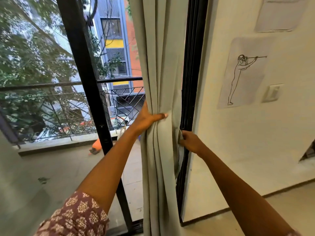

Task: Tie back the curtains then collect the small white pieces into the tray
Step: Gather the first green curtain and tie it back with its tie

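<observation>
A black door frame stands left of the hands, with a balcony railing, trees and an apartment block beyond. To their right, the white wall carries a line drawing and a light switch.

The left hand's fingers lay hidden behind the pale grey-green pleated fabric curtain, whose top and hem ran past the picture's edges.

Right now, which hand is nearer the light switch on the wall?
Right. The right hand grips the curtain edge below-left of the light switch; the left hand holds the folds farther left.
</observation>
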